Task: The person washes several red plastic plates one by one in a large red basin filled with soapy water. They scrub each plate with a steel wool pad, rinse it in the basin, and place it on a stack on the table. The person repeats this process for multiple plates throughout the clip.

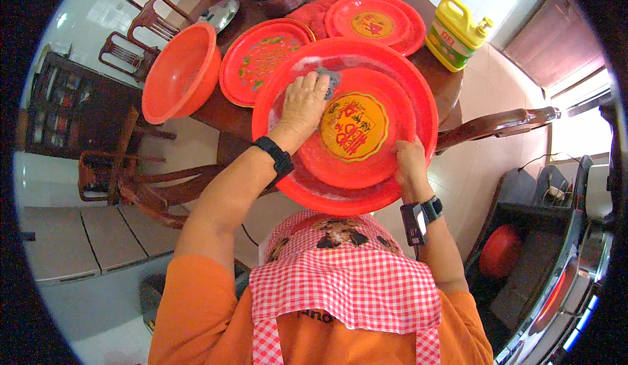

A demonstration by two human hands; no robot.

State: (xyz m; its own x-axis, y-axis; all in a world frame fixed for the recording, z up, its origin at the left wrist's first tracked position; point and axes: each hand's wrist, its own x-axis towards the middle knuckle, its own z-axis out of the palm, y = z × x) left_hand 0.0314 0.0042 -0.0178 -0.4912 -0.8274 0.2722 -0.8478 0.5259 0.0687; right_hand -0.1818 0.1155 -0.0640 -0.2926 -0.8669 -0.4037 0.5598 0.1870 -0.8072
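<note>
My left hand (303, 101) presses a grey scouring pad (329, 81) against the upper left part of a red round tray (365, 173). The tray has a yellow medallion with red and black markings in its middle. My right hand (411, 164) grips the tray's right rim. Beneath the tray is a wide red basin (426, 105), with whitish suds along its upper inner edge. My left palm hides part of the pad. Whether the tray touches the basin's bottom, I cannot tell.
On the dark wooden table (446, 88) lie a flowered red tray (245, 65), stacked red trays (338, 19), a pot (279, 2) and a metal lid (221, 14). A yellow detergent jug (454, 34) stands right. An orange-red basin (169, 78) tilts at left. Wooden chairs (147, 188) flank me.
</note>
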